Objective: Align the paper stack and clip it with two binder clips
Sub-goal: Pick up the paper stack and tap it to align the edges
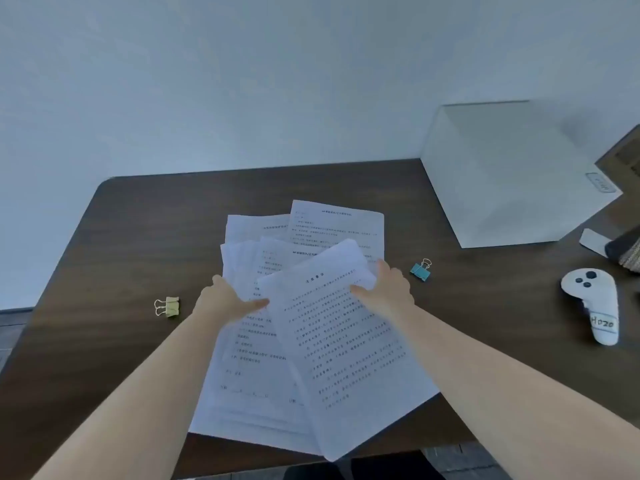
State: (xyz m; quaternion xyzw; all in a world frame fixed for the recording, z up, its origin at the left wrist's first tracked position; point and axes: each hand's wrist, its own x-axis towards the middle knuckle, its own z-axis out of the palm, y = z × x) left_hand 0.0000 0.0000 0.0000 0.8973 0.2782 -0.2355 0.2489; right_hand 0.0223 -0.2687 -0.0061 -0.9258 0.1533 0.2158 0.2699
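Several printed white sheets, the paper stack point(311, 341), lie fanned out and askew on the dark wooden table point(121, 237). My left hand point(228, 299) grips the left side of the sheets, thumb on top. My right hand point(388, 289) holds the top sheet by its right upper edge, and that sheet curls up at its far corner. A yellow binder clip point(168, 306) lies on the table left of the papers. On the right of them lies a blue binder clip point(421, 270). Both clips are apart from my hands.
A white box point(512, 174) stands at the back right of the table. A white handheld controller point(594, 304) with a label lies at the right edge, with a dark object point(623, 249) behind it. The wall is close behind the table.
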